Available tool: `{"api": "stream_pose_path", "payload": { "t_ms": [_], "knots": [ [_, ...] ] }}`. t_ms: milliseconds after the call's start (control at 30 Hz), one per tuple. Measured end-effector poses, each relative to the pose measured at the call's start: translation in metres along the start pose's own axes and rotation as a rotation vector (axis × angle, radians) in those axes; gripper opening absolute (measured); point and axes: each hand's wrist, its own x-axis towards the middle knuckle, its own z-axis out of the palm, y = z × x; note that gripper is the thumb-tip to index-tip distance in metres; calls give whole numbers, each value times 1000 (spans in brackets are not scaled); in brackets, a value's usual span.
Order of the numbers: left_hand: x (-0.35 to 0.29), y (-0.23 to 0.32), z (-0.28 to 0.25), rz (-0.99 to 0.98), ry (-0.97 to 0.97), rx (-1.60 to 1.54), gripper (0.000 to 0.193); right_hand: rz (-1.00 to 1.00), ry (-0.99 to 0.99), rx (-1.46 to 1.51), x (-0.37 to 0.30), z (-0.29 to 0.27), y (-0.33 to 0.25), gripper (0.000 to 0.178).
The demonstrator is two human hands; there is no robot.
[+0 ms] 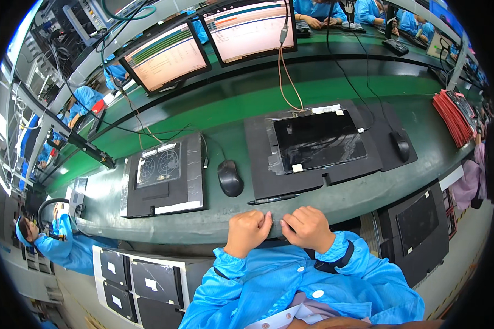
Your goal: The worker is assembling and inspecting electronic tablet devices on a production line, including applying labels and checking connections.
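Sleeves: bright blue smock fabric, smooth and slightly shiny, gathered at elastic cuffs by the left hand and right hand.
Front: white snap buttons, dark trim.
Hands: bare, no gloves.

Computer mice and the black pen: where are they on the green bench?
left mouse (pixel 230 178), head view, middle of its rounded black back.
right mouse (pixel 402 145), head view, middle of its dark back.
black pen (pixel 271 200), head view, middle of its thin barrel.
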Motion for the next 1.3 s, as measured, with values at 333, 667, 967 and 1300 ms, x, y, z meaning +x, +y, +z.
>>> {"api": "stream_pose_path", "payload": {
  "t_ms": [333,667,967,1300],
  "knots": [
    [-1,0,-4,-33,-2,0,41,-22,18,-2,2,2,-1,11],
    [-3,-1,-3,-45,4,1,40,-10,10,-6,1,2,-1,10],
    [-4,-1,-3,-58,3,-14,40,-6,1,-16,1,1,-3,10],
    [-2,-2,-4,-60,-9,-26,40,8,-18,-30,-1,0,-1,12]
  ]
}}
